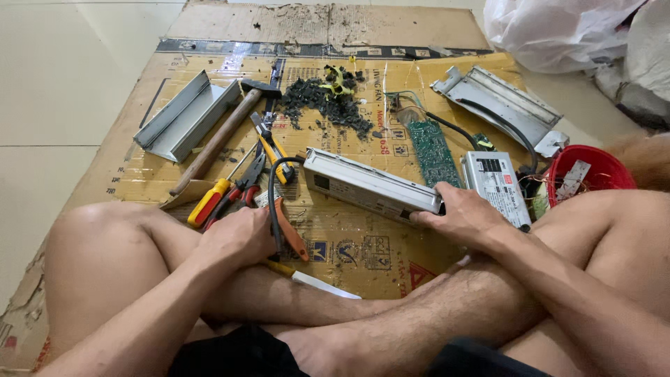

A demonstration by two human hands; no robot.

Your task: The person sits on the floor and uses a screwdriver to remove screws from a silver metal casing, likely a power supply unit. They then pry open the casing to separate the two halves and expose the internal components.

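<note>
Two hands are engaged. The right hand (pixel 464 218) is clamped on the near end of a long metal box (pixel 370 187), which lies on the cardboard sheet (pixel 363 251) just left of the green circuit board (pixel 433 150). The left hand (pixel 237 237) is closed around a black cable (pixel 273 202) running from that box. The box is judged rigid, fairly heavy and smooth-sided; its ends offer the surest hold.

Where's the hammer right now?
In the head view, the hammer lies untouched on the cardboard, upper left of centre, its wooden handle slanting down-left between the grey metal channel and the screwdrivers, above the left hand.
</note>
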